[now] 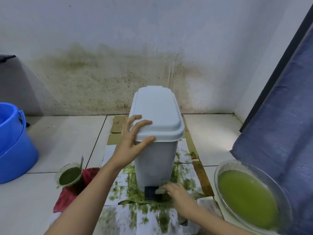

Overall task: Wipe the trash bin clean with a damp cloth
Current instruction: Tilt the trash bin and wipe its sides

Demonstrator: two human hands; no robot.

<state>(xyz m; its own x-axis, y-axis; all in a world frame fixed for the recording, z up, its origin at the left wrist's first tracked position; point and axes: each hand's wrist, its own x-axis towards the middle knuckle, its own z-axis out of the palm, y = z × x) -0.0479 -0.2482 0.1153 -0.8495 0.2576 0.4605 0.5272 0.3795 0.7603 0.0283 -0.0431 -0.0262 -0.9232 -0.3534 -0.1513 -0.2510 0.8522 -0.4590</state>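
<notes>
Grey bin (155,160) lid edge gripped by left hand (133,141)

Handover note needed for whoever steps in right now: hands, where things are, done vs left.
Left hand: grips the front left corner of the bin lid, steadying the trash bin.
Right hand: holds the cloth against the bin's base, by the black pedal.
Bin stands upright, lid closed, on green-stained paper.
Bowl of green liquid at right, blue bucket at left.
Done: lid and upper front look clean.
Left: base and pedal area; the far sides are hidden, so check them.
</notes>
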